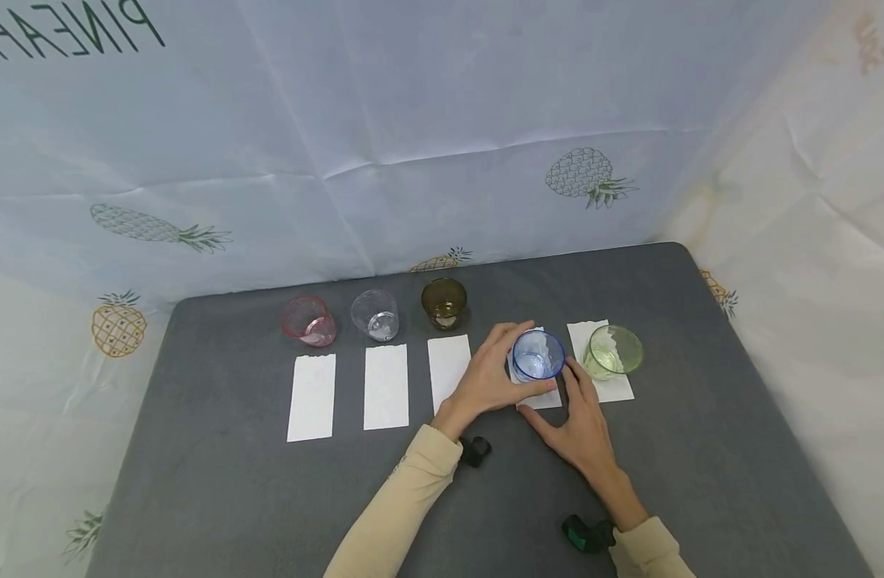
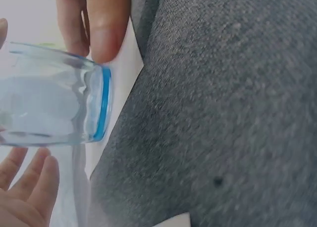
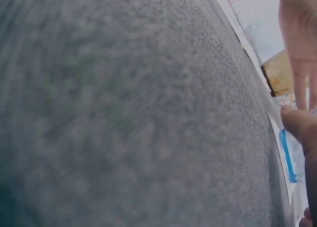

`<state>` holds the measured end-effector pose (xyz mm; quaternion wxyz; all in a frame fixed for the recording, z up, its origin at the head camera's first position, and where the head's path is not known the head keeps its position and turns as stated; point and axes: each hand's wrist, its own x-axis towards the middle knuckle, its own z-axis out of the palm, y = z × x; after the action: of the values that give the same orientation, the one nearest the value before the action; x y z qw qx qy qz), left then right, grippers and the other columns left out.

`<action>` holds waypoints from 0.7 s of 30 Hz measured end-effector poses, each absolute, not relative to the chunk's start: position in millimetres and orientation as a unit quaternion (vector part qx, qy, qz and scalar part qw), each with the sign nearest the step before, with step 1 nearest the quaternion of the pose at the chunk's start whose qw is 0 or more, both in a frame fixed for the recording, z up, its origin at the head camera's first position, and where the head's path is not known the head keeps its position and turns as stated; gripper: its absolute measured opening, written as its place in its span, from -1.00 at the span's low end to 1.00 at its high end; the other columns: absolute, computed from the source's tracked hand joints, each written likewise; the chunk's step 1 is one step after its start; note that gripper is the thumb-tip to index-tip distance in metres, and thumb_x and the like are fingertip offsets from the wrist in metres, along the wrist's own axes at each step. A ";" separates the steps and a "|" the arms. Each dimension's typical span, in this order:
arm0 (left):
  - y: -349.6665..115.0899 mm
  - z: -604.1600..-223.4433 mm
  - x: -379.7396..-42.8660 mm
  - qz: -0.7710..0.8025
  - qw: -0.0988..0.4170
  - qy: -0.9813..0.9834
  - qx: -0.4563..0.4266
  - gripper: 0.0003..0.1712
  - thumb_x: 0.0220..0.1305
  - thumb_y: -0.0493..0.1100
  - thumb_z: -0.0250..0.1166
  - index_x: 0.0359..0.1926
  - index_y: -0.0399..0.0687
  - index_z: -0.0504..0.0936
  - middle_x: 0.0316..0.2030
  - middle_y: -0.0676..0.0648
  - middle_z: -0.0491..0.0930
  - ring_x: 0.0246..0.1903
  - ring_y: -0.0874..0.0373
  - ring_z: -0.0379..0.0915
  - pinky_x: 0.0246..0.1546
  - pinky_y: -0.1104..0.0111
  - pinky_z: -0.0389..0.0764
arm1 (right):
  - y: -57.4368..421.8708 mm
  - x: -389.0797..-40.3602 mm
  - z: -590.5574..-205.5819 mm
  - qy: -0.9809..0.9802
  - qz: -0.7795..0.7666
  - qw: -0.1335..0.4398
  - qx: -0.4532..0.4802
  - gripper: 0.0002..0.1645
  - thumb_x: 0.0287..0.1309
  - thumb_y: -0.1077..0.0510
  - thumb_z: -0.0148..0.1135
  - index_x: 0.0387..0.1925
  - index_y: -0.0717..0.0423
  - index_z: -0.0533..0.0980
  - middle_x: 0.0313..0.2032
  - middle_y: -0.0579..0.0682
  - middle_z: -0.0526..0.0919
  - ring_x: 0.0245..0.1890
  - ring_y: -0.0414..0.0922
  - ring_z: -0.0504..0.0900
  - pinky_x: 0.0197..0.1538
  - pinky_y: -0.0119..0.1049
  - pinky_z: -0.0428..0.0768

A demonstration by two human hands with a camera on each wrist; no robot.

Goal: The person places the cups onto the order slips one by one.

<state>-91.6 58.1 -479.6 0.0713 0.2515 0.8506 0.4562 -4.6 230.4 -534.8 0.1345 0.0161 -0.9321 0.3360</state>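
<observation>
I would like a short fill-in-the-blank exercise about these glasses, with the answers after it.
1. The glass between the left hand and the right hand is ____ in colour.
2. In the head view, the green glass is to the ____ of it.
3. Counting the pink glass, that view shows ____ glasses altogether.

Missing words: blue; right; five.

the left hand [image 1: 488,373] and right hand [image 1: 580,429] crowd the blue glass [image 1: 538,357] on both sides, and the green glass [image 1: 613,352] leaves little room beyond the right hand's fingers. farther left, slim gaps part the pink glass [image 1: 309,321], clear glass [image 1: 376,315] and amber glass [image 1: 445,304]; the pineapple-print sheet [image 1: 427,96] walls off the back. the table [image 1: 217,490] lies open front left; flat white papers [image 1: 312,397] hardly obstruct.
</observation>
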 end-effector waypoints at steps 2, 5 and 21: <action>55.5 -476.7 -92.0 0.453 0.071 0.852 0.252 0.13 0.02 0.18 0.60 0.55 0.07 0.26 0.39 -0.06 0.38 0.34 0.07 0.43 0.34 0.14 0.53 | 230.4 -3.5 -532.7 -0.927 0.351 0.130 0.010 0.19 -0.13 0.01 0.65 0.46 0.39 0.26 0.45 0.38 0.27 0.44 0.36 0.28 0.31 0.40 0.40; 50.0 -471.3 -93.8 0.450 0.065 0.853 0.256 0.14 0.02 0.18 0.60 0.56 0.12 0.24 0.41 -0.06 0.35 0.39 0.05 0.38 0.37 0.08 0.50 | 230.0 -1.7 -529.3 -0.924 0.362 0.120 0.001 0.19 -0.13 0.01 0.65 0.46 0.38 0.26 0.46 0.36 0.26 0.46 0.36 0.26 0.36 0.41 0.34; -3.2 -443.1 -128.5 0.445 -0.001 0.858 0.256 0.07 0.08 0.08 0.58 0.56 0.06 0.26 0.39 -0.13 0.33 0.39 -0.04 0.33 0.39 -0.02 0.46 | 229.1 3.6 -507.7 -0.891 0.409 0.194 0.005 0.14 -0.25 0.15 0.67 0.42 0.29 0.35 0.43 0.30 0.34 0.44 0.24 0.31 0.54 -0.52 0.09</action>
<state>-128.5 -3.2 -443.1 -0.0007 0.2558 0.8584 0.4446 3.6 229.1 -507.7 0.1941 0.0051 -0.8915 0.4093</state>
